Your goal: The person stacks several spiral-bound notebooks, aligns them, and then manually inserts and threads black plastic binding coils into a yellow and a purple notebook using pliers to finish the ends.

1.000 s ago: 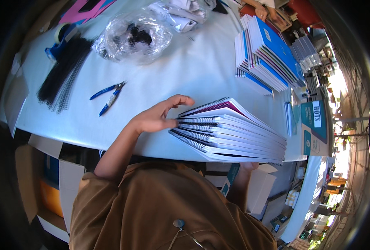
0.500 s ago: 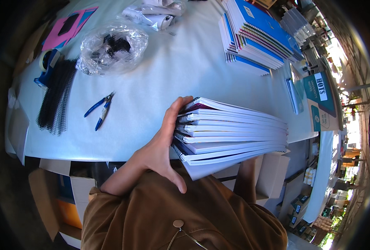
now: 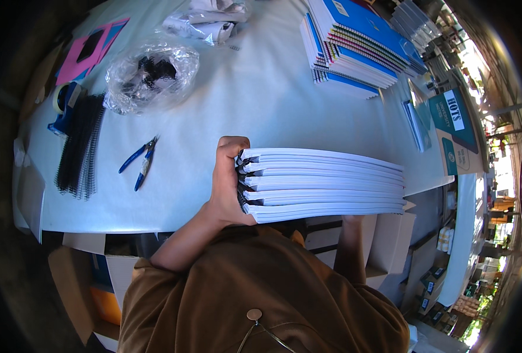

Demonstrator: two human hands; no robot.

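White notebook stack (image 3: 326,185) lengthwise left-right

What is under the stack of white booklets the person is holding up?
Under the stack of booklets only the right forearm shows, reaching up beneath. The right hand itself is covered. The left hand grips the bound edge.

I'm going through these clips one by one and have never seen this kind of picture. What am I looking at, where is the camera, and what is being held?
A fisheye camera on a person's head looks down, so edges bend. No robot: two bare hands. The left hand grips the spiral-bound end of a stack of white booklets, lifted at the near edge of the pale table. The right hand is hidden beneath the stack; only its forearm shows. On the table lie blue-handled pliers, black binding coils, a clear bag of black pieces and a pile of blue-covered notebooks.
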